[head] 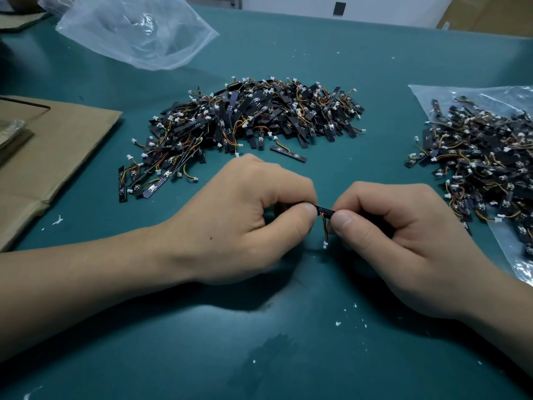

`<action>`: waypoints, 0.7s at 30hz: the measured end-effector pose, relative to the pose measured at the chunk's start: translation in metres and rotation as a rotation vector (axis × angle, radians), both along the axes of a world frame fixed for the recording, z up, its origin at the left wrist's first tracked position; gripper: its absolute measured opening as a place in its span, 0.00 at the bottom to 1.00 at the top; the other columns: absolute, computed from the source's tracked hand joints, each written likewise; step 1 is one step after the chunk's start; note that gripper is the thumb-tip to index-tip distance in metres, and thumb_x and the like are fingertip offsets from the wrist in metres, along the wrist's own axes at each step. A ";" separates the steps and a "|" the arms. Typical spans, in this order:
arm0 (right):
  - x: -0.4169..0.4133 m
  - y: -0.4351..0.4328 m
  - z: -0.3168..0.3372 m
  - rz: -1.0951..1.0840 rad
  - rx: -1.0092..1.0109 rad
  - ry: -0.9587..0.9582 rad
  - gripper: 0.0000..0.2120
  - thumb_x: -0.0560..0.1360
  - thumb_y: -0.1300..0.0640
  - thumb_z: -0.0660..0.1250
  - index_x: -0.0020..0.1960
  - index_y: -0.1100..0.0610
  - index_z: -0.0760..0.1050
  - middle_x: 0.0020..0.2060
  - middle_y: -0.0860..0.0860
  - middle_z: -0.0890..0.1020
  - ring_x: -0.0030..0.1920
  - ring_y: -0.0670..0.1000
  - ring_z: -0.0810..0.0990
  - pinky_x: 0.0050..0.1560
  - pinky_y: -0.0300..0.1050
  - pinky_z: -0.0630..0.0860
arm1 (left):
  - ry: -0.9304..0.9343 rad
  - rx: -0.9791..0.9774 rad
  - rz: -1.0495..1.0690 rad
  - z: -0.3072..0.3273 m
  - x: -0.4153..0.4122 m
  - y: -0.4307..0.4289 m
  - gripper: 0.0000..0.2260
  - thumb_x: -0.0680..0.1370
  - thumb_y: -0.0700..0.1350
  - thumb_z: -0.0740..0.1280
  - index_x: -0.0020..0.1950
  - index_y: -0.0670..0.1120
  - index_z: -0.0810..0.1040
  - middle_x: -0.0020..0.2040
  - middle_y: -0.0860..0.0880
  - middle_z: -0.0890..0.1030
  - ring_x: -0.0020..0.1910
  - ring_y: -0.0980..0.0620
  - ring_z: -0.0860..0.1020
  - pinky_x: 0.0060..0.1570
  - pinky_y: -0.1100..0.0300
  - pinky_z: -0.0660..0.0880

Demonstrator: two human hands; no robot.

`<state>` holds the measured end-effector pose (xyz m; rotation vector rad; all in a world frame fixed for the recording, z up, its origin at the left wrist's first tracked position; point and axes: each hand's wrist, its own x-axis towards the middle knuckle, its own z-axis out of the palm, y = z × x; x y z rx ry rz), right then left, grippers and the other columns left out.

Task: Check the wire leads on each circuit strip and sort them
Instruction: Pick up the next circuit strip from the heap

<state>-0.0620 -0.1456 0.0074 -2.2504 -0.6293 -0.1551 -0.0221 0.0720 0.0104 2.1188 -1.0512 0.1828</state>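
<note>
Circuit strip [326,210] pinched at both ends by left hand [245,220] and right hand [398,235], close together just on the near side of central pile [253,116], wire leads [323,229] dangling; probably light, stiff, leads fragile, so best held by board edges.

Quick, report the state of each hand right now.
The left hand is closed, pinching one end of the circuit strip.
The right hand is closed, pinching the other end; the wire lead hangs free.
</note>
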 end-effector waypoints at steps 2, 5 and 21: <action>0.000 0.001 0.001 0.002 -0.015 0.005 0.10 0.80 0.54 0.64 0.40 0.52 0.77 0.28 0.48 0.76 0.30 0.49 0.73 0.31 0.41 0.69 | -0.001 0.011 0.000 0.000 0.000 0.000 0.11 0.78 0.40 0.65 0.35 0.42 0.77 0.28 0.49 0.71 0.31 0.49 0.70 0.40 0.49 0.70; -0.001 0.002 0.003 0.028 0.004 0.026 0.11 0.79 0.51 0.62 0.38 0.51 0.74 0.28 0.48 0.75 0.30 0.48 0.73 0.31 0.39 0.68 | 0.007 0.013 -0.025 0.001 0.001 0.000 0.13 0.79 0.42 0.64 0.35 0.42 0.77 0.28 0.48 0.70 0.31 0.47 0.70 0.40 0.47 0.70; -0.001 0.002 0.002 0.034 0.017 0.019 0.12 0.79 0.49 0.63 0.39 0.51 0.78 0.28 0.47 0.78 0.29 0.48 0.75 0.31 0.40 0.70 | 0.010 -0.037 -0.045 0.001 0.001 0.001 0.15 0.77 0.44 0.62 0.33 0.40 0.77 0.27 0.43 0.70 0.30 0.42 0.69 0.37 0.47 0.70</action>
